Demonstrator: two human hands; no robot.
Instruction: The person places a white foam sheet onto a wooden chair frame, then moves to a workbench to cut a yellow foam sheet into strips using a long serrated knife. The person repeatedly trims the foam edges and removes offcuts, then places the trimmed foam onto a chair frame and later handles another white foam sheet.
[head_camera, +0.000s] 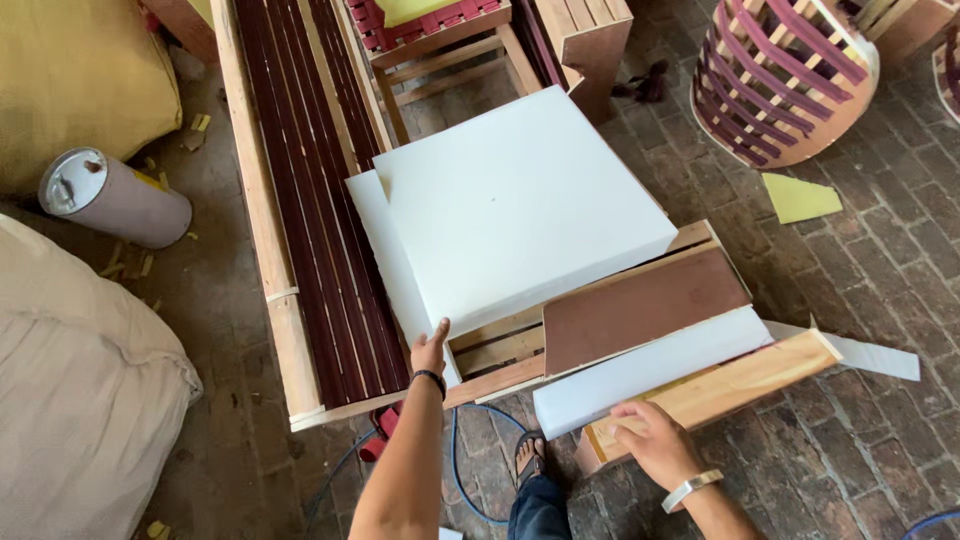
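Note:
A large white foam slab (520, 205) lies tilted on a wooden slatted frame (500, 350), over a second white foam sheet (385, 255). My left hand (430, 350) presses its fingertips against the near corner of the foam, fingers together. My right hand (645, 435) rests on the end of a light wooden board (740, 385), beside a narrow white foam strip (650, 370). A brown flat panel (640, 305) lies on the frame just behind that strip. My sandalled foot (530, 455) shows below.
A long wooden frame with dark maroon straps (320, 200) runs along the left. A grey metal can (110, 195) and beige cushions (80, 400) lie farther left. A round strapped stool frame (785, 70) stands at the top right. A blue cable (465, 470) lies on the brick floor.

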